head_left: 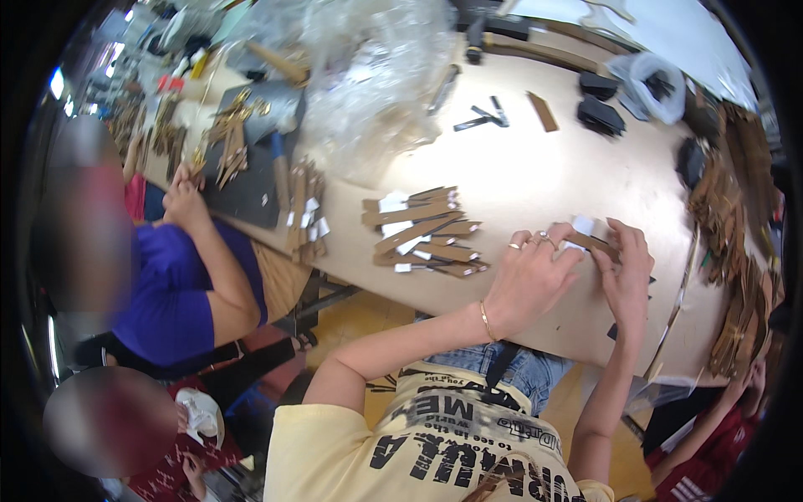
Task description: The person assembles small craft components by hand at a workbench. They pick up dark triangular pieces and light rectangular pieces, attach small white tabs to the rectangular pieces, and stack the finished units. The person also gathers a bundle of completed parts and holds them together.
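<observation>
My left hand (529, 276) and my right hand (626, 269) are together at the near edge of a light wooden table (535, 167). Both pinch a narrow brown strip (595, 244) with a white tag at its far end (581, 226). The left fingers wear rings and the wrist a thin bangle. Just left of my left hand lies a loose pile of the same brown strips with white tags (427, 233).
A person in a purple top (180, 284) sits at my left, hands at a dark mat (251, 180) with gold-coloured pieces. Clear plastic bags (376, 75) lie at the table's far side. Black pouches (600, 115) and stacked brown strips (736, 251) are at right.
</observation>
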`<action>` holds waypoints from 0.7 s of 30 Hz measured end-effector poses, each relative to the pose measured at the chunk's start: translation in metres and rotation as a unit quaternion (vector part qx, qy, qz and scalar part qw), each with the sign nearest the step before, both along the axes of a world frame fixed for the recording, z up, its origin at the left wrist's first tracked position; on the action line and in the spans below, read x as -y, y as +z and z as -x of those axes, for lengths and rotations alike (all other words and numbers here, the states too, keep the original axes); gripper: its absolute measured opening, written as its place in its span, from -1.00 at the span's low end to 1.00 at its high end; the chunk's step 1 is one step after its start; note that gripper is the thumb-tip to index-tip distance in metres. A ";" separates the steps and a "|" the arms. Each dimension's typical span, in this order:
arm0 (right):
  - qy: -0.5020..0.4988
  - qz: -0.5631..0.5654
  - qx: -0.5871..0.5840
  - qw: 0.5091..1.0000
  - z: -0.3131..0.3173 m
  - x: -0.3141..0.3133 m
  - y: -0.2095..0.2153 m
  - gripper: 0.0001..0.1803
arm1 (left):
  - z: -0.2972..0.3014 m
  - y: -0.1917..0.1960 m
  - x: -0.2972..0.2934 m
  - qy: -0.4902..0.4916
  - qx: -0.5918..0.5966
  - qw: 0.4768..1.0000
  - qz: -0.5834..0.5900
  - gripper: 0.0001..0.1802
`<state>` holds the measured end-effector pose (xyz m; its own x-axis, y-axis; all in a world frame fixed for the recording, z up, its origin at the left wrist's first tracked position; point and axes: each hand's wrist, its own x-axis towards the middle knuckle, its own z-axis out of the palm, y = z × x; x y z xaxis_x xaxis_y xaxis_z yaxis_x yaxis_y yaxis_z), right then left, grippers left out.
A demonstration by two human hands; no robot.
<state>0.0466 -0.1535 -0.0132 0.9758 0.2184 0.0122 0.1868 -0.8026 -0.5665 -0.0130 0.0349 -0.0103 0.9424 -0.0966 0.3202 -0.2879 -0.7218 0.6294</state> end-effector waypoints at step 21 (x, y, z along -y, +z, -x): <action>0.286 -0.025 -0.119 0.951 -0.008 -0.199 0.030 -0.69 | 0.044 0.065 -0.195 0.085 -0.092 0.991 -0.054 -0.54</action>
<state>0.0542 0.0454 0.0172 0.6741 0.7191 -0.1688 0.4466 -0.5788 -0.6823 -0.0571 0.2302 0.0543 0.9895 0.0437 0.1380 -0.0444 -0.8158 0.5767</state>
